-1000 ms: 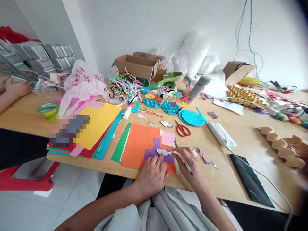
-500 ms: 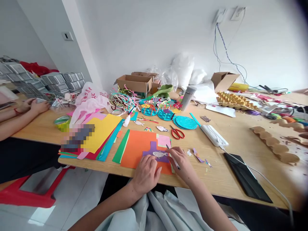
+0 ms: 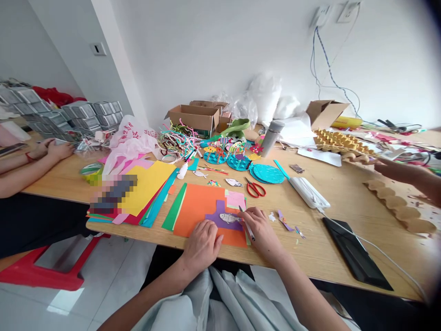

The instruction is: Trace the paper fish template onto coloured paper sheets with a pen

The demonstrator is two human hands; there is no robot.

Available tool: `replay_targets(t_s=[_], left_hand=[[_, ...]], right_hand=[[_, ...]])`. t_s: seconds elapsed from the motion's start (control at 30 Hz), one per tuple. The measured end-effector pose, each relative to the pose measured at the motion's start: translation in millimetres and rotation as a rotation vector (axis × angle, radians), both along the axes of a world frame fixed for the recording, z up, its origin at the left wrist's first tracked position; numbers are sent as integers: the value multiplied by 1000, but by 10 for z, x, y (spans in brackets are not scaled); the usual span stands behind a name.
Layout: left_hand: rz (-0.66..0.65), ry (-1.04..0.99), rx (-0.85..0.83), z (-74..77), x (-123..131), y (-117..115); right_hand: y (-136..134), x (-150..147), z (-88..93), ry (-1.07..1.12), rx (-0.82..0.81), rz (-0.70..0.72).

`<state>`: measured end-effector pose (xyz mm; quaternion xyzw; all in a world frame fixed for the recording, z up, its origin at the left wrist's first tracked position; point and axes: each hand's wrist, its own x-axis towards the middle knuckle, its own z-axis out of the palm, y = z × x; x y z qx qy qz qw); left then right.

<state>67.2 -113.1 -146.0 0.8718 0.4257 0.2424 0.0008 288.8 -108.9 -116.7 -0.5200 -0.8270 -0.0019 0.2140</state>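
A white paper fish (image 3: 229, 218) lies on a purple paper piece (image 3: 220, 209), which rests on an orange sheet (image 3: 195, 207). My left hand (image 3: 202, 241) lies on the lower edge of the orange sheet with its fingers curled, left of the fish; whether anything is under them is hidden. At the fish's right end, my right hand (image 3: 257, 228) holds a pen (image 3: 250, 231) between its fingers, the pen slanting across the hand. Pink paper (image 3: 236, 199) sits just above. Purple scraps (image 3: 285, 220) lie to the right.
Red-handled scissors (image 3: 255, 188), blue discs (image 3: 267, 174) and a grey bottle (image 3: 273, 138) stand or lie behind. A white power strip (image 3: 309, 192) and black tablet (image 3: 356, 253) are at right. Other people's hands show at far left (image 3: 57, 149) and far right (image 3: 396, 170).
Another person's hand has come in over the egg cartons at the right. My left hand has moved slightly left, off the purple paper. The view has shifted a little.
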Motion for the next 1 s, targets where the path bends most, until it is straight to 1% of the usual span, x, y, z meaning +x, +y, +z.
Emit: replay_targets(t_s=[0.2,0.33,0.43,0.57,0.8,0.9,1.0], left_hand=[[-19,-42,12,35,8,4],[-14,-52,19,44,8,-3],[-16,-48,17,47,10,-8],[-20,-63,17,51,12,-10],[-29,-102,-4,41,-2,-6],[-28,-107,-5,30,-8,-8],[-25,-122,-10,23,-8,-16]], right_hand=[[-12,22,-29,-34,39,11],[-30,30,-102,-89,124,2],[-32,29,-137,-83,183,10],[-28,32,-140,20,214,10],[-58,44,-111,187,190,-17],[56,100,-6,192,175,-34],[364,206,127,116,157,-9]])
